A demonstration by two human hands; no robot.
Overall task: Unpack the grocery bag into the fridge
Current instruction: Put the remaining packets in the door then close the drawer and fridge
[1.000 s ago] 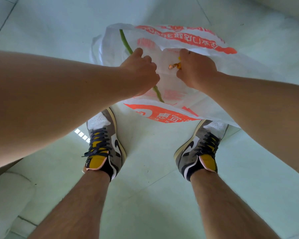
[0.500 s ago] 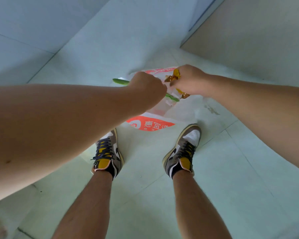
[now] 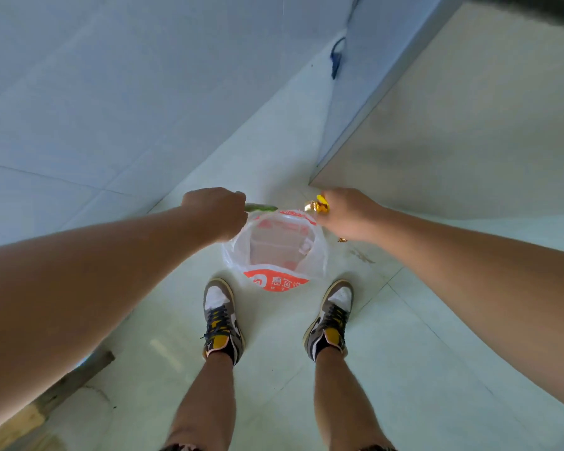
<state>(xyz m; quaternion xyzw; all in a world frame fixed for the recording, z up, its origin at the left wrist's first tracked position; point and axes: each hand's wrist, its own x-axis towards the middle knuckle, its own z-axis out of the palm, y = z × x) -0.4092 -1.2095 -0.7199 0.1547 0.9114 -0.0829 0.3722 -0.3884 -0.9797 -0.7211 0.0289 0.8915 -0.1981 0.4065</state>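
Both hands lifted above the open white-and-orange plastic grocery bag (image 3: 275,255).
Left hand (image 3: 216,211) fists a green vegetable stalk (image 3: 261,208); right hand (image 3: 347,213) clenches shiny gold-wrapped items (image 3: 318,206).

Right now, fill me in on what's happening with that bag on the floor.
A person stands over a white plastic grocery bag lying open on the tiled floor, between their sneakers. Their left hand is closed on a green vegetable; their right hand grips a shiny gold-wrapped item. Both hands are raised above the bag's mouth. The bag looks nearly empty. No open fridge is in view.
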